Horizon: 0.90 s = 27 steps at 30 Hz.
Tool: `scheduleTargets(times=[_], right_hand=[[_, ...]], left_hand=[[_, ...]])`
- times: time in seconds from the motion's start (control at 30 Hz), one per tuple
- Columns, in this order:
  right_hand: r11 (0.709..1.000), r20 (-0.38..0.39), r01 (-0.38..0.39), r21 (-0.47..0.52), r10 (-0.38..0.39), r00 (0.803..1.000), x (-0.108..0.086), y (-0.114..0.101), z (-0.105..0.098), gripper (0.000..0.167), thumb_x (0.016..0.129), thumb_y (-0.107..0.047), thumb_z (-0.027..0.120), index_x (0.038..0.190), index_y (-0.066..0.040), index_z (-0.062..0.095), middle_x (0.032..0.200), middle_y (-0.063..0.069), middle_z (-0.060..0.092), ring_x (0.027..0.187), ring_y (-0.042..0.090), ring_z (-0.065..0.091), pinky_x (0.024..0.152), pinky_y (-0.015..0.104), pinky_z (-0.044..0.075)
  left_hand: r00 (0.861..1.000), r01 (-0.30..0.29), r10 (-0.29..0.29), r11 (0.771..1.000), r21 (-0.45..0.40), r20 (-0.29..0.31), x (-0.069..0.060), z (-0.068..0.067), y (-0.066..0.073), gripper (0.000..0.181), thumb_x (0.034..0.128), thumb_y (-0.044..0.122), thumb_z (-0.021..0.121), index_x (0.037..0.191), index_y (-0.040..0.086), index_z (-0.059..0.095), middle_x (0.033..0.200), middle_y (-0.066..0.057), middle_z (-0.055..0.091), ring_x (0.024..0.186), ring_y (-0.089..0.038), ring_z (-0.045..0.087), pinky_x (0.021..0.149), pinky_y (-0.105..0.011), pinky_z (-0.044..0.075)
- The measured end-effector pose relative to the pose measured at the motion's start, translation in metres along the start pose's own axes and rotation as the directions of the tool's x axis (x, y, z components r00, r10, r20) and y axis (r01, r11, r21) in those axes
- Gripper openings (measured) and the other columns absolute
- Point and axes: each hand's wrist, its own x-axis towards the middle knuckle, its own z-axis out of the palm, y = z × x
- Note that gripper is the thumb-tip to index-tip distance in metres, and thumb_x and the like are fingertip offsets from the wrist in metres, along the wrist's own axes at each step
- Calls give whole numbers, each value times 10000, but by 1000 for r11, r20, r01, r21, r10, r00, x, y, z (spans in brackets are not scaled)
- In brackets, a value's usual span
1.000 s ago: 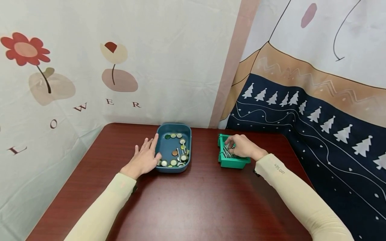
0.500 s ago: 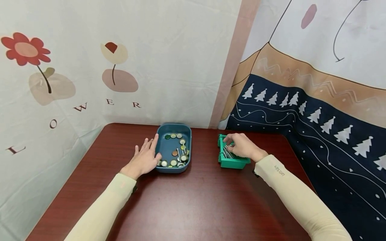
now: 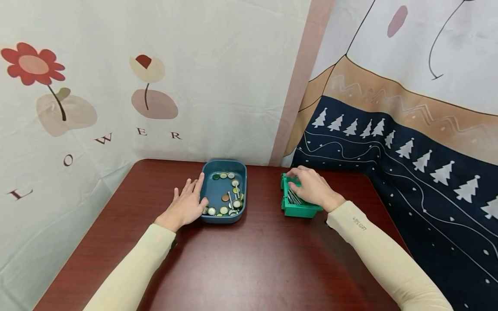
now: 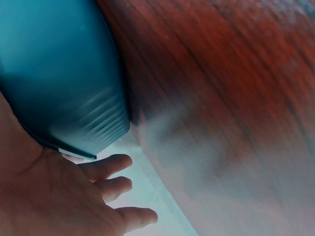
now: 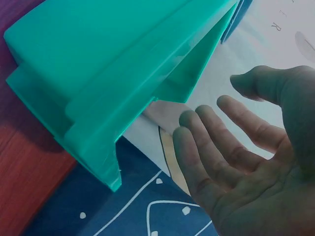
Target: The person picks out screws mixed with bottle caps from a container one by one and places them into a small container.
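Note:
My left hand (image 3: 184,209) rests at the left rim of a blue plastic tray (image 3: 243,170), its fingers spread. In the left wrist view the same hand (image 4: 69,196) lies along the rim of the tray (image 4: 64,64). Round bottle caps (image 3: 223,210) and a few metal nails or screws (image 3: 230,200) lie in that tray. Over a green plastic bin (image 3: 299,211) hangs my right hand (image 3: 312,187), above several thin metal nails or screws (image 3: 293,198). From the right wrist, the hand (image 5: 236,152) shows thumb and fingers apart, holding nothing, beside the bin (image 5: 113,64).
Both containers stand near the back edge of a dark red-brown table (image 3: 233,268), with a gap of bare wood between them. Behind the table hangs a printed cloth (image 3: 218,86); a dark blue tree-patterned cloth (image 3: 389,172) hangs at the right.
My right hand has risen out of the green bin, and its thumb and fingers have parted. The left hand and the blue tray stay where they were.

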Motion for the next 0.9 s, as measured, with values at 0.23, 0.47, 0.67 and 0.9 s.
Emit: scheduleTargets(times=[0.23, 0.47, 0.67, 0.9], right_hand=[[997, -44, 21, -68, -24, 999, 1, -6, 6, 403, 1123, -241, 755, 1499, -94, 763, 1442, 158, 741, 1301, 359, 737, 1083, 622, 679], [984, -83, 101, -148, -114, 990, 2, -16, 11, 394, 1117, -257, 755, 1472, -88, 772, 1445, 178, 746, 1323, 408, 719, 1206, 673, 567], [971, -119, 149, -189, -173, 978, 4, -22, 17, 401, 1112, -301, 772, 1464, -110, 779, 1499, 168, 730, 1347, 415, 706, 1199, 662, 577], [968, -132, 183, -172, -207, 970, 7, -33, 25, 442, 1112, -313, 777, 1504, -110, 762, 1543, 190, 706, 1332, 418, 693, 1146, 636, 596]], left_hand=[[1000, -3, 3, 1000, -4, -5, -1, 1, -2, 908, 1153, 312, 506, 1896, 132, 16, 1899, -323, 278, 1823, -541, 107, 1375, -903, 61], [1000, -5, 5, 1000, -6, -6, -2, 1, -2, 908, 1152, 318, 500, 1896, 137, 11, 1903, -316, 274, 1824, -538, 108, 1376, -902, 67], [1000, -5, 5, 1000, -11, -7, -2, 1, -2, 909, 1159, 314, 510, 1897, 146, 7, 1905, -311, 274, 1826, -534, 102, 1379, -899, 57], [1000, 2, -2, 1000, -15, -1, -1, 1, -1, 912, 1167, 314, 516, 1897, 158, -7, 1914, -304, 257, 1833, -521, 85, 1387, -888, 44]])
